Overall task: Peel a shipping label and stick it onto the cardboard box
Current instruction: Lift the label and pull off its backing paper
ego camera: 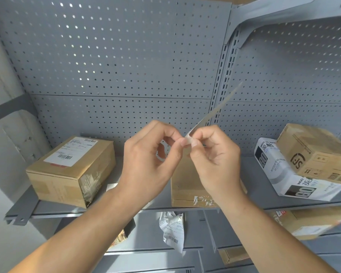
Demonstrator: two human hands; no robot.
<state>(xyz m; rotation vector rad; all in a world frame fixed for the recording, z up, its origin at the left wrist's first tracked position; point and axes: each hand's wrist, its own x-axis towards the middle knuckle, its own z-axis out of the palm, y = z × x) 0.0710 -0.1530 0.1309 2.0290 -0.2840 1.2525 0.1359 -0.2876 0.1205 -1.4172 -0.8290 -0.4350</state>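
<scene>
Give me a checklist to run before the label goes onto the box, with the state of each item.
1. Thin pale label sheet pinched at its lower corner by both hands: ok.
2. Left hand and right hand meet at that corner: ok.
3. Label fully off its backing: cannot tell, sheet seen edge-on.
4. Plain brown cardboard box on the grey metal shelf directly behind the hands: ok.
5. Its top face free for sticking: cannot tell, hands cover it.
6. Labelled brown box to the left already has a label: ok, skip it.
</scene>
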